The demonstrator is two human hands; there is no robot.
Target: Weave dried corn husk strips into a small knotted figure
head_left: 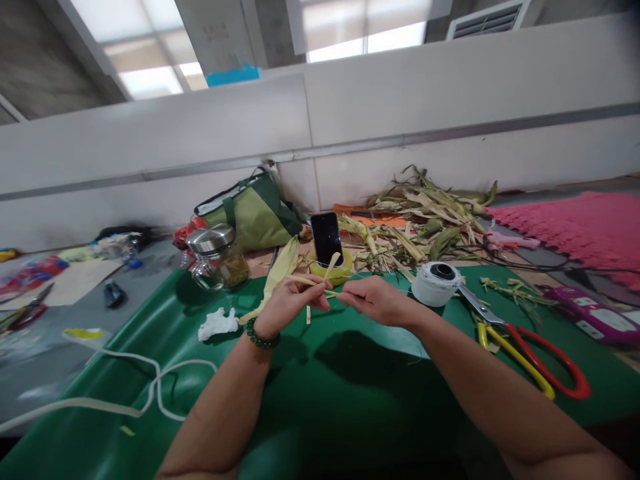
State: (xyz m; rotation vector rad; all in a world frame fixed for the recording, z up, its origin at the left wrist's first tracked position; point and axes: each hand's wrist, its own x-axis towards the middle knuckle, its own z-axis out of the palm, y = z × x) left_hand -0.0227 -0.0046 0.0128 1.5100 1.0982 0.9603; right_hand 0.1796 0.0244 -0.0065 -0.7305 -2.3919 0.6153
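Both hands meet above the green mat [310, 407], with a pale strip of corn husk [332, 267] between them. My left hand [295, 300], a dark green bead bracelet on its wrist, pinches the strip, and one end sticks up past the fingers. My right hand [373, 300] is closed on the strip's other end. A wide yellow-green corn husk [283, 270] lies just behind the left hand. Beyond the hands a dark phone [326, 239] leans upright on a yellow roll of tape [333, 270]. A spool of white thread [435, 283] stands right of my right hand.
Large scissors [525, 353] with red and yellow handles lie at right, near a purple device [595, 313]. Piled dry husks [435, 213] fill the back. A glass jar [220, 260], green bag [250, 213], crumpled tissue [219, 325] and white cord [155, 373] are at left.
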